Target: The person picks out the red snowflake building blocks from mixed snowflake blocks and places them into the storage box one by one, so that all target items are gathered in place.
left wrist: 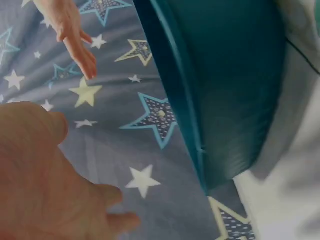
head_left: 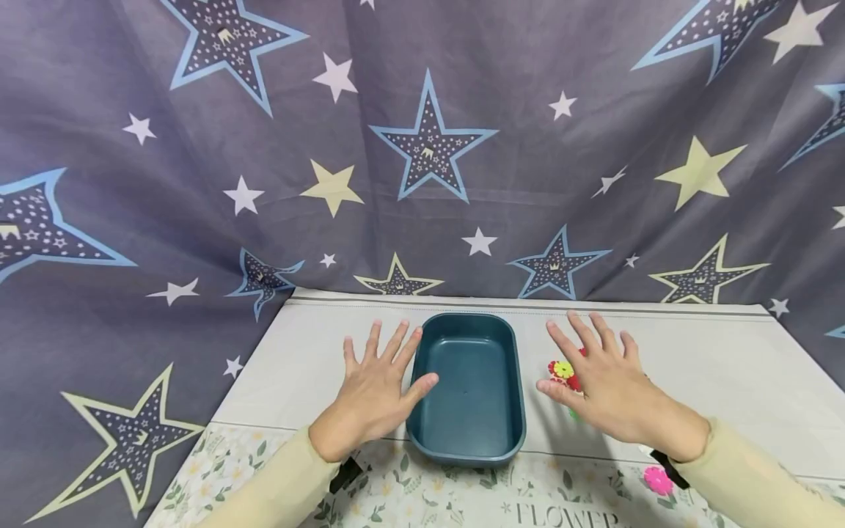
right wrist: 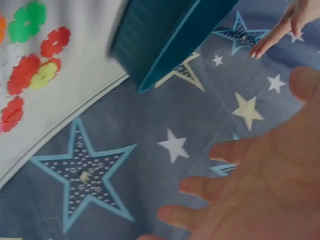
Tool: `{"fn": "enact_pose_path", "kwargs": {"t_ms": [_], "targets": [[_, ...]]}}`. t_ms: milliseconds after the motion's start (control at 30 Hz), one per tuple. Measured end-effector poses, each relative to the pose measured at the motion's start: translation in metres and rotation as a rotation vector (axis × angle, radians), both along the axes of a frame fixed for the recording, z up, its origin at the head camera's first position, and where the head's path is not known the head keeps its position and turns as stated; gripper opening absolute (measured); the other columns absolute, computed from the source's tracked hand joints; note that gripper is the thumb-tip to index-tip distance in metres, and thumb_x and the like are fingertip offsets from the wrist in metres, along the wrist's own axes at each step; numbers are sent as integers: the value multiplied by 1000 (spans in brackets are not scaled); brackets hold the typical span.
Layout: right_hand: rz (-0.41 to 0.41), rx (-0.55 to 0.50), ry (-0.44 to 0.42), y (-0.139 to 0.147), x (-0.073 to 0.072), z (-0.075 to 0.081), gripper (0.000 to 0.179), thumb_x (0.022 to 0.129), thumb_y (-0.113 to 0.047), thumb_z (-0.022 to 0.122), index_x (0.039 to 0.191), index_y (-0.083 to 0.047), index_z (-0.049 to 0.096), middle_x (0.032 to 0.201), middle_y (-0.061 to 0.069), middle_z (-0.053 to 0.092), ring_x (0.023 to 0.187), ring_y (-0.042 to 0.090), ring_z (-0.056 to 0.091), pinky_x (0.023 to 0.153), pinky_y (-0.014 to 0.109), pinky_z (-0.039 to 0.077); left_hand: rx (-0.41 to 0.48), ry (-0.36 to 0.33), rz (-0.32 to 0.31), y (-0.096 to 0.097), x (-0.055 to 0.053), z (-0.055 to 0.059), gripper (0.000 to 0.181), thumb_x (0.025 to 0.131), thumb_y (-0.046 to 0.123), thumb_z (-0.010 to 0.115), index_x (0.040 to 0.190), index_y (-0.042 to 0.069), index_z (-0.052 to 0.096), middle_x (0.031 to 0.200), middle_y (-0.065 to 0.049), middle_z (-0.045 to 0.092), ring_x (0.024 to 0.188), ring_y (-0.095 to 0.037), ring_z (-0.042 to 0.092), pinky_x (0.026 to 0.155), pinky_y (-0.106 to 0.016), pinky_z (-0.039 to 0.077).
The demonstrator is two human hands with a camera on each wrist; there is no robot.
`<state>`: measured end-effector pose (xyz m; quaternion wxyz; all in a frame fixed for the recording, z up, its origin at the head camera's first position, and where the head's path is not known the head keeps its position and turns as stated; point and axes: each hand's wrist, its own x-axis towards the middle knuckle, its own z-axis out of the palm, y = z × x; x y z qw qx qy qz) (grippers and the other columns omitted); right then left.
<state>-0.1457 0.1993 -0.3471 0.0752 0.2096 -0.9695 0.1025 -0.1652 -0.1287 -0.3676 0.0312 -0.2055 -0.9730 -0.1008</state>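
Note:
A deep teal rectangular tray (head_left: pixel 465 447) stands on the table, between my two hands. My left hand (head_left: pixel 372 392) is held out flat with fingers spread, its thumb overlapping the tray's left rim in the head view. On the other side my right hand (head_left: pixel 614 385) is spread the same way, holding nothing. Beneath it lie several flower-shaped pieces, among them a yellow flower (head_left: pixel 563 369), partly hidden by the hand. The right wrist view shows red flowers (right wrist: pixel 55 42), a green flower (right wrist: pixel 27 22) and the yellow one on the white surface. Inside, the tray holds nothing.
A pink flower piece (head_left: pixel 658 480) lies near the right sleeve. The table cover (head_left: pixel 317 330) is pale, with a floral print and lettering along its front. Behind the table hangs a grey curtain (head_left: pixel 462 235) printed with stars.

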Motion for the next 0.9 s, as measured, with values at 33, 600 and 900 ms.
{"fn": "enact_pose_path", "kwargs": {"t_ms": [33, 600, 900], "targets": [[1, -19, 7, 2, -3, -1, 79, 92, -60, 45, 150, -10, 28, 151, 23, 16, 134, 49, 10, 94, 71, 10, 34, 0, -20, -2, -3, -3, 73, 94, 65, 25, 153, 23, 17, 156, 1, 10, 141, -34, -5, 101, -68, 0], [-74, -178, -249, 80, -101, -84, 33, 85, -9, 69, 112, 10, 63, 92, 21, 61, 82, 33, 57, 73, 50, 47, 337, -38, -152, -12, -40, -63, 46, 101, 13, 45, 143, -4, 36, 137, -18, 46, 125, -29, 45, 100, -42, 37], [-107, -186, -316, 79, -114, -90, 17, 81, -7, 72, 92, 0, 61, 83, 10, 60, 73, 26, 55, 71, 47, 45, 366, -72, -157, -14, -31, -61, 49, 100, 13, 48, 143, -7, 34, 78, 6, 46, 62, -7, 45, 62, -27, 42]]}}
